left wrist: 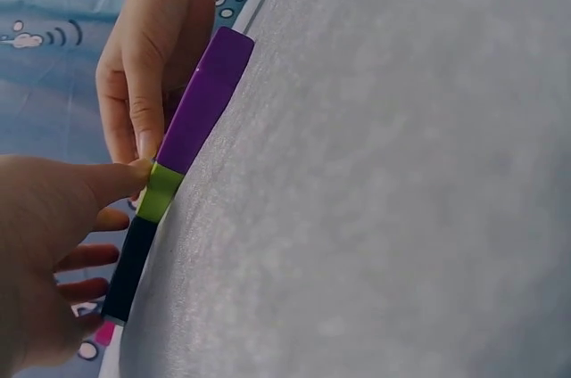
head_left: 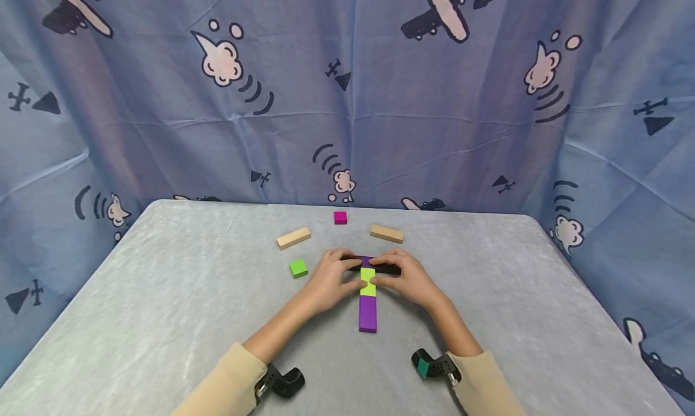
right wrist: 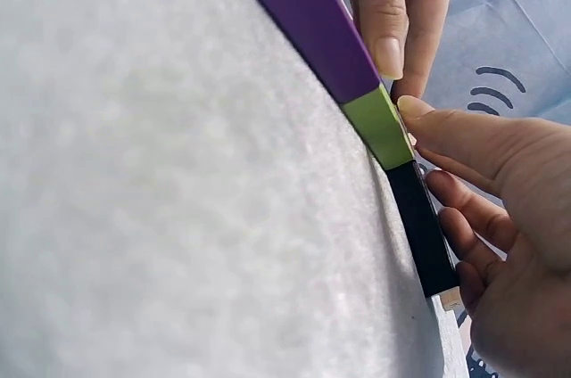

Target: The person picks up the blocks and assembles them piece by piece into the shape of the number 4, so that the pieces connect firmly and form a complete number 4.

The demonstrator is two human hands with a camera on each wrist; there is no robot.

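On the tabletop (head_left: 163, 319), your left hand (head_left: 329, 280) and your right hand (head_left: 409, 277) pinch the lime block (head_left: 368, 274) between them, fingers curved beside the black block (left wrist: 130, 267); the purple block (head_left: 367, 315) lies nearer you

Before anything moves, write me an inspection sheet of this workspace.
Surface: grey table, mottled.
Job's things: lime block, against the near purple block; black bar and another purple piece beyond.
Clutter: two wooden blocks, a green block and a pink block, lying apart.
Grips: left hand and right hand, thumbs on either side of the lime block, fingers at the black bar.
Cables: nothing seen.
Surroundings: blue patterned curtain behind and at both sides.
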